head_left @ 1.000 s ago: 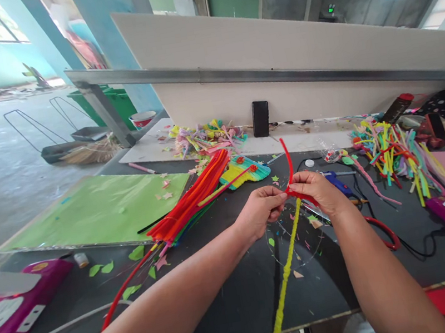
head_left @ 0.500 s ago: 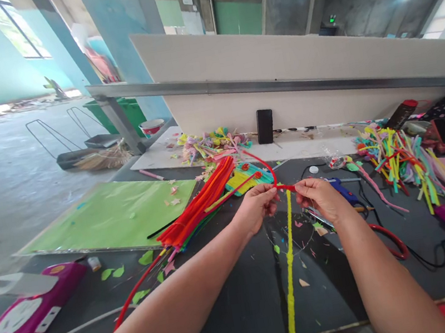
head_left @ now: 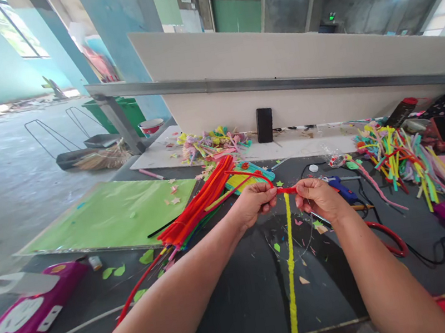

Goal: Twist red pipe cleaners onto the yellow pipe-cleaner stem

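Between my two hands a short red wrapped stretch of pipe cleaner is held level. My left hand pinches its left end, and a loose red tail arcs up and back to the left from those fingers. The fingertips of my right hand are closed on the right end. A long yellow pipe cleaner hangs from the red stretch down past the table edge. A thin clear loop of line shows below my hands. To the left of my left hand lies a bundle of red pipe cleaners.
A green sheet lies at left, near a purple device. A phone leans on the back board. At right are a pile of coloured pipe cleaners, a blue glue gun and red-handled scissors. Green and pink scraps are scattered about.
The loose red tail has dropped lower and swung left. My hands have shifted slightly, with the red stretch now straighter between them. The yellow pipe cleaner hangs a little lower.
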A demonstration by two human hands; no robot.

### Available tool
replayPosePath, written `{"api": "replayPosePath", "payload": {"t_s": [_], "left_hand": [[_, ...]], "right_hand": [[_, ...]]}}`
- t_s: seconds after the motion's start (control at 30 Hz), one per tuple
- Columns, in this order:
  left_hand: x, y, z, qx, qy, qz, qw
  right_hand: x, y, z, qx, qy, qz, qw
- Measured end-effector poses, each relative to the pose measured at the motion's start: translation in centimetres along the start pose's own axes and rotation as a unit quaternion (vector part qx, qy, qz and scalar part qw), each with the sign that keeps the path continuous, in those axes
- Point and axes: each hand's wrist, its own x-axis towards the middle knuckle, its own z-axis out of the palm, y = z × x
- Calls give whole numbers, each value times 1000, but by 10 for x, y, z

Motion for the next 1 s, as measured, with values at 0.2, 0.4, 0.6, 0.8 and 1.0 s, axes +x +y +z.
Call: {"api": "replayPosePath", "payload": {"t_s": [0.2,0.4,0.6,0.8,1.0], "left_hand": [[5,-2,-4,34,78,39,996],[8,0,-8,-9,135,69,988],[5,0,-4,-60,107,68,990],[0,0,2,-46,43,40,997],[0,-1,0,-66,10,19,998]], "right_hand": [[0,-4,3,78,32,3,996],[8,1,-1,184,6,102,978],[1,6,13,141,-113,106,978],[1,9,20,89,-59,98,989],[3,15,17,67,-65,119,988]]}}
